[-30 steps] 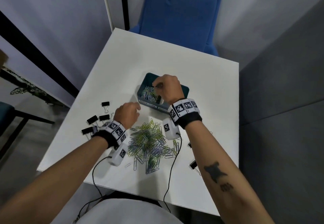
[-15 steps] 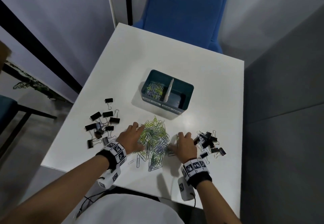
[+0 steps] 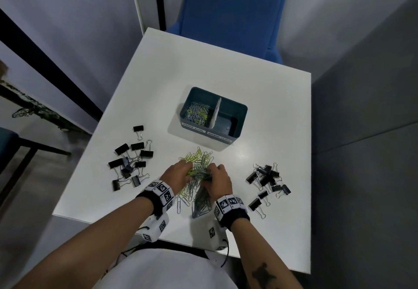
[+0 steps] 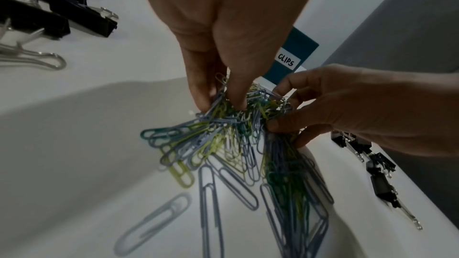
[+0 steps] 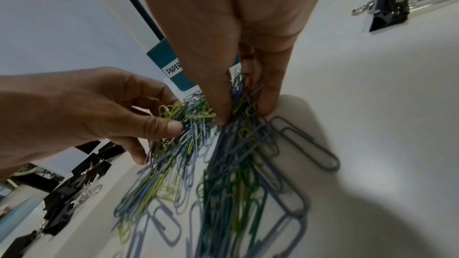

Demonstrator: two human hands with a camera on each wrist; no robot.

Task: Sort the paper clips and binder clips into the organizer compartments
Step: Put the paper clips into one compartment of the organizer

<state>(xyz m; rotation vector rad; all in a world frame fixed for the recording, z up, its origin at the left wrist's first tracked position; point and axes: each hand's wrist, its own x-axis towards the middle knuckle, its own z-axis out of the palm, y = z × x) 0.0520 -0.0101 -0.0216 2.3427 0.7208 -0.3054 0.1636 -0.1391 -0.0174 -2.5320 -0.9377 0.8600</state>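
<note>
A heap of coloured paper clips (image 3: pixel 199 171) lies on the white table (image 3: pixel 203 73) in front of the teal organizer (image 3: pixel 235 138). My left hand (image 3: pixel 178 175) pinches a bunch of paper clips (image 4: pixel 223 113) from the left side. My right hand (image 3: pixel 218 180) pinches a bunch of paper clips (image 5: pixel 238 109) from the right side. The organizer's left compartment, labelled paper clips, holds paper clips (image 3: pixel 198 113); its right compartment (image 3: pixel 227 120), labelled binder clips, looks bare. Black binder clips lie in a left group (image 3: pixel 130 162) and a right group (image 3: pixel 267 180).
A blue chair (image 3: pixel 230 10) stands behind the table's far edge. A grey partition (image 3: pixel 366 130) runs along the right. Wrist camera cables hang off the near table edge. A few loose paper clips (image 3: pixel 181 205) lie near that edge.
My right hand left the organizer's paper clip compartment and came down to the heap. Both hands have moved in from the heap's sides and now pinch bunches of clips.
</note>
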